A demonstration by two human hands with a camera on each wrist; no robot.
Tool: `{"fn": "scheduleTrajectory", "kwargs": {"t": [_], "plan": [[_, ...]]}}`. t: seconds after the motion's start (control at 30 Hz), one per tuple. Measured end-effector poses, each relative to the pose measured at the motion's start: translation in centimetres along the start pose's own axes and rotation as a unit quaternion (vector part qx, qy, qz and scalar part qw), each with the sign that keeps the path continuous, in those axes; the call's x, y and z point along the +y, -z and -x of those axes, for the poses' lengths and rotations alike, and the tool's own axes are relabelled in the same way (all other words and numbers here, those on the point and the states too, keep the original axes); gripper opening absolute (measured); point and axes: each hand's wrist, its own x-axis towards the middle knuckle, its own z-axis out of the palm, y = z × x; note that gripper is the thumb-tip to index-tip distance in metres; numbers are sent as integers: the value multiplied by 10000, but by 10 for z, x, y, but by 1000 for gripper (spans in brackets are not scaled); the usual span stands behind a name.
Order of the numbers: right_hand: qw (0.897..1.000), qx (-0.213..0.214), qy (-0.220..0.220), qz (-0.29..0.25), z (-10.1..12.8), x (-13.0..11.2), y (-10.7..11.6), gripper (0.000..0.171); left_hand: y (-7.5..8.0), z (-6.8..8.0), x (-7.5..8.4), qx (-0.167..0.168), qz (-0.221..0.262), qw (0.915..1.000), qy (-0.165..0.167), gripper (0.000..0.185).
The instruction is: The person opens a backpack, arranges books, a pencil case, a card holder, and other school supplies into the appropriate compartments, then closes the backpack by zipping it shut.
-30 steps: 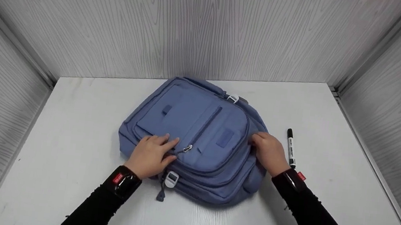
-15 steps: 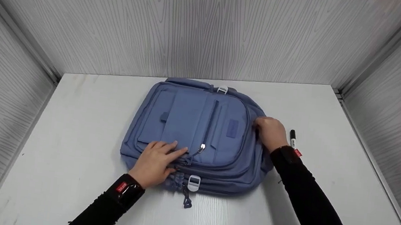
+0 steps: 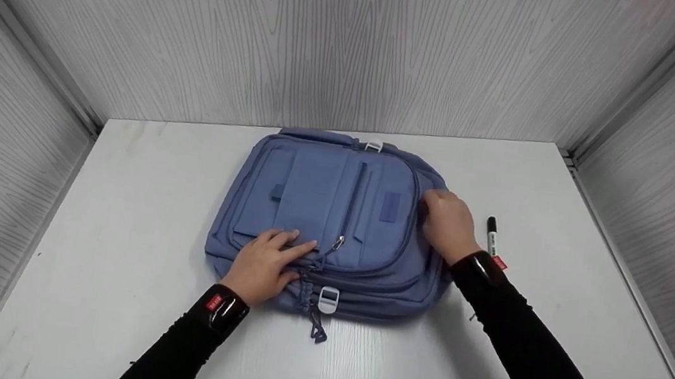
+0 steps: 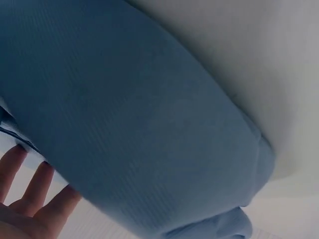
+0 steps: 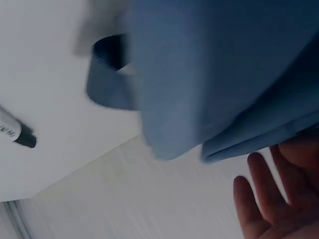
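Note:
A blue backpack (image 3: 311, 193) lies front side up on the white table in the head view. My left hand (image 3: 263, 270) rests on its lower left front with the fingers spread, near a metal zipper pull (image 3: 338, 242). In the left wrist view, my left fingertips (image 4: 44, 169) touch the bag's edge. On the bag's right side, my right hand (image 3: 449, 224) has curled fingers and pinches the edge of the front compartment. The right wrist view shows thumb and forefinger together at the fabric edge; whether they hold a zipper pull is hidden.
A black-and-white marker (image 3: 492, 236) lies right of the bag, its lower part hidden by the right wrist. A white buckle (image 3: 328, 300) and a dark cord (image 3: 318, 327) hang at the bag's near side. Grey wood-grain panels (image 3: 340, 50) stand behind and on both sides.
The backpack has turned counterclockwise and now sits straighter. My right hand has moved away from me along its edge, while the left hand stays on the front.

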Motion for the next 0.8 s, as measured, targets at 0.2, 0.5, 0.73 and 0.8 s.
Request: {"fn": "scheduleTrajectory", "kwargs": {"t": [0.2,0.5,0.73,0.8], "plan": [[9924,603,1011,-370,19,-69,4,22,-10,-11,-1,154,-50,9999,18,59],[9807,-432,1767,711,46,-140,-31,11,-6,-15,-12,153,287,9995,-29,67],[9746,-355,1755,1347,40,-145,-51,8,-2,-5,-28,239,317,9988,286,73],[9744,-283,1727,1411,39,-144,-53,8,-1,-2,-32,269,372,9981,420,73]]}}
